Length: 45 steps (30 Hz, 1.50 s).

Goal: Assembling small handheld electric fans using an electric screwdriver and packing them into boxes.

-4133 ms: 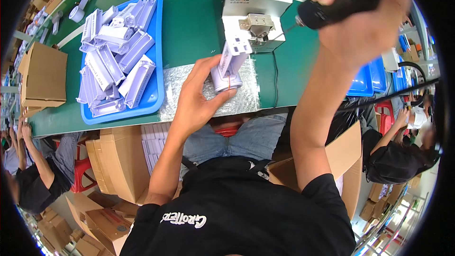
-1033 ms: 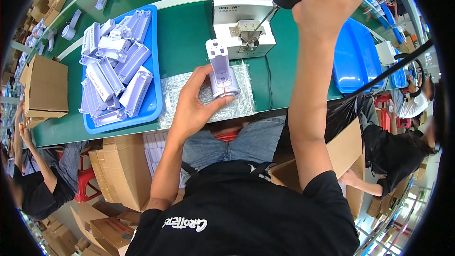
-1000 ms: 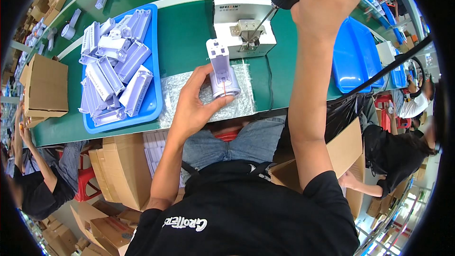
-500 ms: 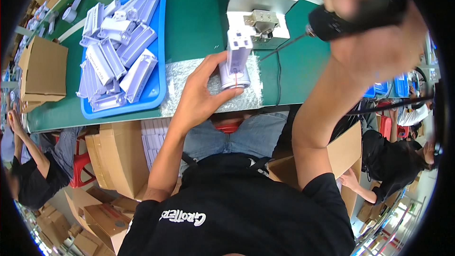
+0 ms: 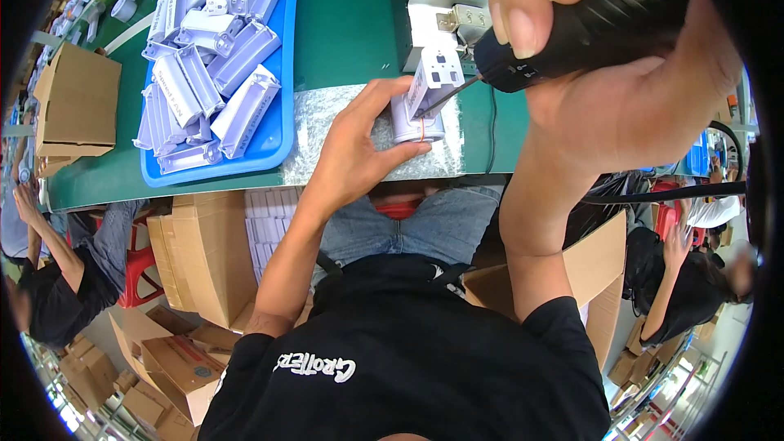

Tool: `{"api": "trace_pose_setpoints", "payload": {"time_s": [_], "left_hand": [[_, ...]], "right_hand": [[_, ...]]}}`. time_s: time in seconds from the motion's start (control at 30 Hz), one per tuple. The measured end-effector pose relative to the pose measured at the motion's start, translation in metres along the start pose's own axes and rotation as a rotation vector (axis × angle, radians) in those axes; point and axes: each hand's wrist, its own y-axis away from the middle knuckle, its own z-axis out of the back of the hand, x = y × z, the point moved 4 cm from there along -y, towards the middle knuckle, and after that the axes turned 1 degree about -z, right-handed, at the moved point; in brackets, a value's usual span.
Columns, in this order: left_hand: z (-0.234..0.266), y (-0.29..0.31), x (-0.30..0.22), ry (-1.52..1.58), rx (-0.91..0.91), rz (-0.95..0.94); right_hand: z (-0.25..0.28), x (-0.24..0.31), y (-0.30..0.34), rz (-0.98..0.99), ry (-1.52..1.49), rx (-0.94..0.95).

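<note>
My left hand (image 5: 363, 143) is closed round a white round plastic base with an upright hollow housing (image 5: 434, 82), thumb at the near side and fingers at the far side. The part stands on a whitish, film-like mat (image 5: 314, 126) on the bench. In my right hand (image 5: 604, 106) is a black electric screwdriver (image 5: 572, 37), tilted so its long thin bit (image 5: 449, 98) points down and left. The tip reaches into the foot of the housing, where an orange-red line shows. Whether a screw sits under the tip is too small to tell.
Left of the mat, a blue tray (image 5: 287, 73) holds several white plastic housings. A metal screw-feeder machine (image 5: 445, 0) stands behind the part, with a cable running from it. Cardboard boxes (image 5: 77, 102) stand on the bench at left and beside my legs. Other people sit on both sides.
My right hand has brought the screwdriver down and left, so its bit now reaches into the housing. My left hand still holds the part. The whole view has shifted slightly.
</note>
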Motion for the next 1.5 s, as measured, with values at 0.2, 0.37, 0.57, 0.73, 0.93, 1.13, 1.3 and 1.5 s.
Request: {"api": "trace_pose_setpoints", "payload": {"time_s": [0.2,0.37,0.57,0.73,0.93,1.13,1.3,1.5], "left_hand": [[0.001,0.000,0.000,-0.019,0.012,0.026],[0.000,-0.001,-0.001,-0.020,0.015,0.022],[0.001,-0.001,-0.002,-0.032,0.006,0.020],[-0.001,-0.001,0.002,-0.003,0.006,0.018],[0.004,0.002,-0.005,-0.009,-0.020,0.000],[0.002,0.004,-0.002,-0.016,-0.037,-0.073],[0.000,0.005,-0.001,-0.001,-0.038,-0.081],[0.001,0.007,-0.001,-0.040,-0.035,-0.075]], "right_hand": [[0.007,-0.002,0.001,-0.012,-0.055,0.049],[0.010,-0.006,-0.001,-0.015,-0.099,0.085],[0.016,-0.008,-0.003,-0.003,-0.154,0.131],[0.019,-0.012,-0.003,0.027,-0.196,0.177],[0.014,-0.011,0.004,0.048,-0.279,0.257],[0.014,-0.002,0.014,0.074,-0.352,0.351],[0.011,0.000,0.019,0.050,-0.345,0.389],[0.014,-0.001,0.023,-0.031,-0.300,0.319]]}}
